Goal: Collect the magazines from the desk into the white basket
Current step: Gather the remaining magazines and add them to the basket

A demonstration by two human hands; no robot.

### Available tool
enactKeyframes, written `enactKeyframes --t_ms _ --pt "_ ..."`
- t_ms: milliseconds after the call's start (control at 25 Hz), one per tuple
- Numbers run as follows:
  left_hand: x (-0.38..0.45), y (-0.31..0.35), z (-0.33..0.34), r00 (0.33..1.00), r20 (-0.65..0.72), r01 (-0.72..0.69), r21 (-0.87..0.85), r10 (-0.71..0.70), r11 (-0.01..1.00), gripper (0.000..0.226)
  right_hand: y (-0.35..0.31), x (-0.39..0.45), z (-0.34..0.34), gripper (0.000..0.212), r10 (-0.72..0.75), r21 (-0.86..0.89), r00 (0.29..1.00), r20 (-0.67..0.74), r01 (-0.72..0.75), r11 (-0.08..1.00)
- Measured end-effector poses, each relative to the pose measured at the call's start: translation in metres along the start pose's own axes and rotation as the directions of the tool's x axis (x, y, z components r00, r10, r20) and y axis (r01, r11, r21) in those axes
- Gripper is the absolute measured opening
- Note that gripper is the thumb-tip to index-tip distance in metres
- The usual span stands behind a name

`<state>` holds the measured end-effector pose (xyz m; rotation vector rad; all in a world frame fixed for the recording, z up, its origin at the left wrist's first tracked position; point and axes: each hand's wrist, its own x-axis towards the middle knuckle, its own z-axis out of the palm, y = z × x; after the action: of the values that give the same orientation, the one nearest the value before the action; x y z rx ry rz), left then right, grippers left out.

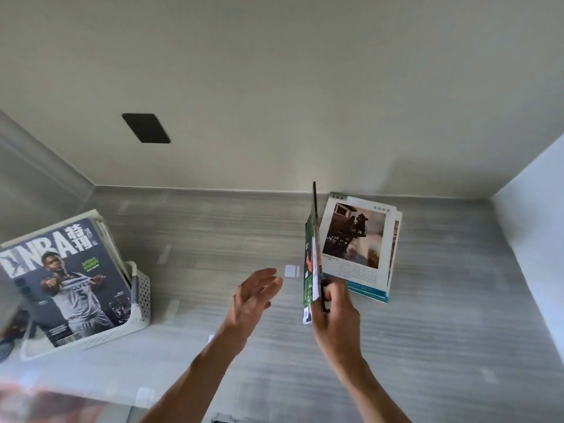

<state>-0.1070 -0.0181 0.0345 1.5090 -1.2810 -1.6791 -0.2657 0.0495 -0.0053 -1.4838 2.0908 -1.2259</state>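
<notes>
1 magazine lifted, others already in the basket

Lower left, the white perforated plastic basket (pixel 143 296) holds the NBA basketball magazine (pixel 61 279); my left hand (pixel 254 296), fingers loosely spread, holds nothing; my right hand (pixel 334 309) clamps the green-covered magazine (pixel 312 270) upright, edge-on, above the grey wood-grain desk (pixel 213 239), beside the flat stack of white-bordered photo magazines (pixel 360 245).

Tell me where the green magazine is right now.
In the head view, the green magazine stands on edge right of centre, gripped by the right hand, just left of the magazine stack on the desk.

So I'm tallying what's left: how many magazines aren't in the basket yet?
At least 2: one green-covered magazine held on edge by the right hand, and one lying flat on the desk right of it. Edges beneath it suggest more stacked under.
</notes>
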Motion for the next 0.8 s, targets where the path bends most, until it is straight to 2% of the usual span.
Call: enactKeyframes --t_ms 80,120,200,240,280,360,440,480,520,560,600,640,680,720,760,800 --pt "-0.004 0.004 -0.014 0.992 0.103 0.096 -0.172 -0.079 0.98 0.062 -0.03 -0.033 0.011 0.02 -0.142 -0.038 0.978 0.155 0.15 0.988" --pt "-0.007 0.004 -0.024 0.991 0.082 0.124 -0.217 -0.109 0.968 0.06 -0.043 -0.048 0.016 0.022 -0.214 -0.038 0.949 0.23 0.228 0.973" --pt "-0.011 0.0 -0.046 0.967 -0.138 0.179 -0.23 -0.215 0.956 0.039 -0.064 -0.07 0.026 0.037 -0.339 -0.008 0.861 0.379 0.369 0.929" --pt "-0.015 -0.002 -0.059 0.925 -0.265 0.213 -0.231 -0.272 0.949 0.033 -0.072 -0.078 0.033 0.046 -0.379 0.003 0.806 0.455 0.424 0.905" --pt "-0.02 -0.005 -0.071 0.893 -0.336 0.229 -0.235 -0.3 0.945 0.031 -0.078 -0.082 0.039 0.049 -0.409 0.017 0.754 0.514 0.468 0.884" --pt "-0.032 -0.013 -0.099 0.889 -0.351 0.202 -0.277 -0.294 0.94 0.034 -0.092 -0.085 0.048 0.045 -0.469 0.079 0.617 0.632 0.55 0.831" --pt "-0.045 -0.023 -0.134 0.946 -0.274 0.081 -0.313 -0.172 0.946 0.038 -0.099 -0.086 0.06 0.056 -0.468 0.144 0.53 0.707 0.541 0.829" --pt "-0.053 -0.025 -0.154 0.979 -0.188 0.004 -0.343 -0.072 0.939 0.039 -0.103 -0.085 0.065 0.065 -0.423 0.141 0.535 0.731 0.488 0.862" --pt "-0.058 -0.027 -0.175 0.994 -0.108 -0.062 -0.371 0.023 0.927 0.04 -0.107 -0.08 0.072 0.071 -0.379 0.122 0.599 0.706 0.424 0.897" --pt "-0.061 -0.029 -0.196 0.994 -0.056 -0.109 -0.384 0.095 0.917 0.041 -0.11 -0.072 0.081 0.075 -0.307 0.109 0.701 0.643 0.313 0.944" --pt "-0.065 -0.031 -0.215 0.988 -0.023 -0.147 -0.396 0.15 0.907 0.043 -0.118 -0.061 0.09 0.079 -0.14 0.123 0.793 0.593 0.083 0.989" --pt "-0.068 -0.03 -0.232 0.982 -0.002 -0.171 -0.414 0.187 0.894 0.044 -0.128 -0.047 0.099 0.082 0.071 0.185 0.802 0.593 -0.222 0.957" --pt "-0.07 -0.029 -0.247 0.976 0.01 -0.19 -0.44 0.217 0.878 0.045 -0.136 -0.034 0.11 0.084 0.212 0.244 0.729 0.651 -0.466 0.851" --pt "-0.074 -0.029 -0.266 0.97 0.02 -0.203 -0.47 0.241 0.859 0.045 -0.146 -0.023 0.125 0.084 0.247 0.286 0.636 0.731 -0.614 0.736" --pt "-0.076 -0.029 -0.286 0.965 0.033 -0.212 -0.494 0.261 0.843 0.045 -0.157 -0.016 0.141 0.08 0.227 0.296 0.578 0.784 -0.669 0.682" --pt "-0.08 -0.028 -0.305 0.962 0.031 -0.221 -0.495 0.271 0.84 0.044 -0.17 -0.013 0.156 0.072 0.208 0.297 0.552 0.807 -0.685 0.665"
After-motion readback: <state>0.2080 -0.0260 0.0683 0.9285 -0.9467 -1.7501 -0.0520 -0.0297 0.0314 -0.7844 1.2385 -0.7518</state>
